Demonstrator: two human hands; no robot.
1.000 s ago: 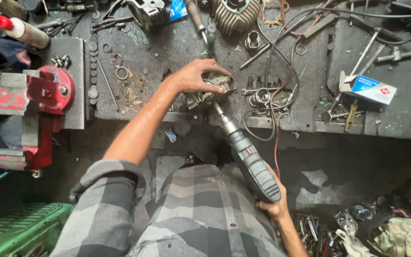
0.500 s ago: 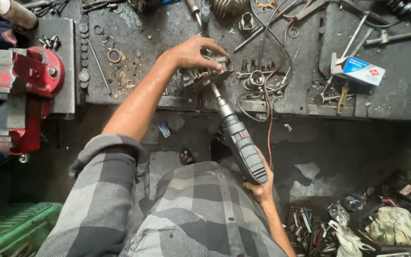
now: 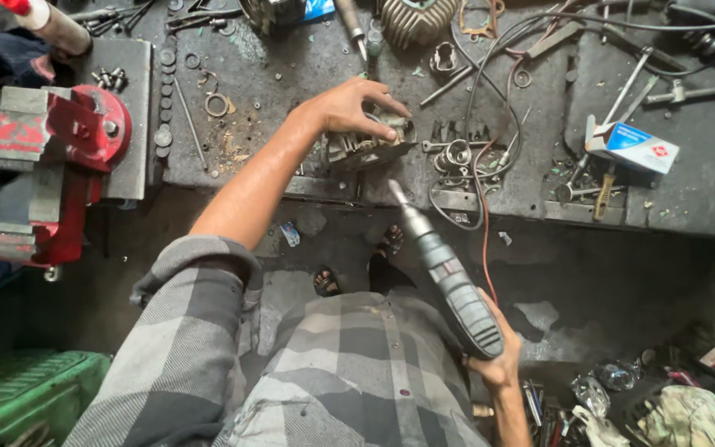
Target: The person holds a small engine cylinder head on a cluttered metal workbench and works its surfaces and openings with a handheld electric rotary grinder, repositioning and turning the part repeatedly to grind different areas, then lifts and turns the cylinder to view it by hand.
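Note:
My left hand (image 3: pixel 349 108) lies over a finned grey metal engine part (image 3: pixel 366 147) near the front edge of the dark workbench (image 3: pixel 291 58), fingers gripping its top. My right hand (image 3: pixel 496 362) holds the rear of a grey corded power tool (image 3: pixel 447 277), low by my waist. The tool's tip points up at the engine part and stands a short way off it, just below the bench edge. A red cord (image 3: pixel 483 223) runs from the tool up onto the bench.
A red bench vise (image 3: pixel 68 141) is clamped at the left. Washers, rings, bolts and wrenches litter the bench, with a blue and white box (image 3: pixel 632 147) at the right. A green crate (image 3: pixel 18 393) sits lower left, rags and scrap lower right.
The power tool has drawn back from the engine part toward my waist. My left hand has stayed on the part. My view has shifted slightly.

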